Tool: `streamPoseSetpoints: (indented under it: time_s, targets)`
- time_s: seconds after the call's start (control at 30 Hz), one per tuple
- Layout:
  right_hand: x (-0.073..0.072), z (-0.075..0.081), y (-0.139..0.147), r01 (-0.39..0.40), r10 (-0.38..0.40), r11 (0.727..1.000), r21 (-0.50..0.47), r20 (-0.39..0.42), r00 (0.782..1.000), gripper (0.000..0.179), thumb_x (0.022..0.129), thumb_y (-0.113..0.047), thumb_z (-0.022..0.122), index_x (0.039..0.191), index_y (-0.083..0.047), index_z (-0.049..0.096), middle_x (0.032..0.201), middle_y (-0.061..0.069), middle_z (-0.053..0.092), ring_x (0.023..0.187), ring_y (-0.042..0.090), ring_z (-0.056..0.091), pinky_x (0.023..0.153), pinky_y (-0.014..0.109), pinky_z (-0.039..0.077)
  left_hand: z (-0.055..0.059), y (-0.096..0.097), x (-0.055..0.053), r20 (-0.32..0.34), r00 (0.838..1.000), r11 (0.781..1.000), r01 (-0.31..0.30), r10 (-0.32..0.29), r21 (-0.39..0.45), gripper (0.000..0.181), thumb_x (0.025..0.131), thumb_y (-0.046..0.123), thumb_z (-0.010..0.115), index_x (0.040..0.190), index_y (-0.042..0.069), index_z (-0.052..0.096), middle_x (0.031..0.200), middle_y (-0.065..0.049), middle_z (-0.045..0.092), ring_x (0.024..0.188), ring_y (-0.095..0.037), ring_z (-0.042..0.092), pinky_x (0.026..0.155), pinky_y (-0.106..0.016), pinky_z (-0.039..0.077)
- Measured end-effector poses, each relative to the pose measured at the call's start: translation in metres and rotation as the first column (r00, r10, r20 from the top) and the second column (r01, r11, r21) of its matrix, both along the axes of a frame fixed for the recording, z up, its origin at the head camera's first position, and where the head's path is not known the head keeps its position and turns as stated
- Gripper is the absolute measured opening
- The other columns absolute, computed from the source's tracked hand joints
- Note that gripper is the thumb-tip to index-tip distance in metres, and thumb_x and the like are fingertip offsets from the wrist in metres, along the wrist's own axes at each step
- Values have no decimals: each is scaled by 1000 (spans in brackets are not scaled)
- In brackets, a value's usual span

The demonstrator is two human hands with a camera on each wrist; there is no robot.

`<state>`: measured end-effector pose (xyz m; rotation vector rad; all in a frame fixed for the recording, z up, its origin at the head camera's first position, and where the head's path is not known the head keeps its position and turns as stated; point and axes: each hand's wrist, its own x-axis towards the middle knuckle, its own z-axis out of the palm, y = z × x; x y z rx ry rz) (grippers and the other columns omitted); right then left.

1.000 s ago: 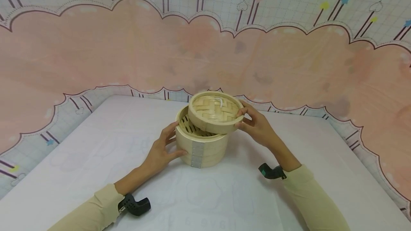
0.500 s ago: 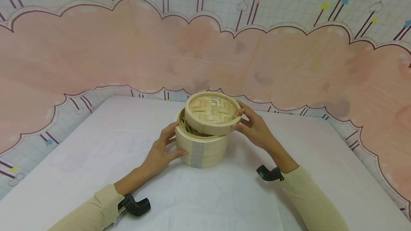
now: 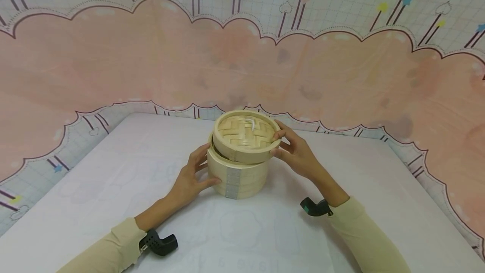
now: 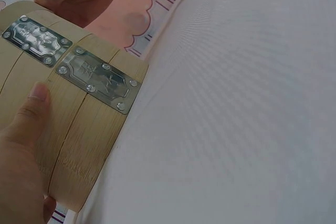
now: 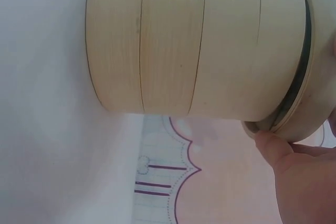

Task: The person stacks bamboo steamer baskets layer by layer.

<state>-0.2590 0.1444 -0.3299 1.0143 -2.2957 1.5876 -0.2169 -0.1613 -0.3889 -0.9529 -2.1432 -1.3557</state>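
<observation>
A round bamboo steamer basket [image 3: 250, 178] stands on the white table, with metal plates [image 4: 97, 80] riveted to its side. My left hand [image 3: 189, 178] grips its left side, thumb on the front wall and fingers toward the rim. Over its top sits the woven bamboo lid [image 3: 242, 132], tilted and shifted slightly right, its near edge close to the basket's rim. My right hand [image 3: 295, 151] pinches the lid's right edge between thumb and fingers. In the right wrist view a dark gap shows between lid [image 5: 320, 77] and basket. Most of the basket's inside is hidden by the lid.
The white table [image 3: 125, 159] spreads around the basket. Behind it hangs a pink and white patterned backdrop [image 3: 227, 62]. A black wrist camera [image 3: 161, 242] sits on the left wrist and another black camera [image 3: 315, 207] on the right.
My right hand has moved the lid left and slightly down over the basket, covering more of the slatted inside. The left hand and the basket have stayed in place.
</observation>
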Motion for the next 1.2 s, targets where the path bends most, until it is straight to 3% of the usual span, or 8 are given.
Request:
streamPoseSetpoints:
  time_s: [0.8,1.2]
  targets:
    - [-3,2,-5,-37,38,999,-16,7,999,30,87,-20,70,103,-2,51,154,13,26,142,21,21,107,45,35,7,-1,-2,36,999,1000,3,-3,-6,94,69,-7,80,142,3,21,145,-26,33,121,-48,45,94,-57,46]
    - [-2,1,-7,-32,33,999,-18,11,999,28,87,-16,70,103,-1,52,154,16,26,142,21,21,108,44,35,5,-2,-3,8,1000,1000,8,-8,-11,96,68,-7,80,142,1,19,146,-26,32,121,-47,46,94,-52,47]
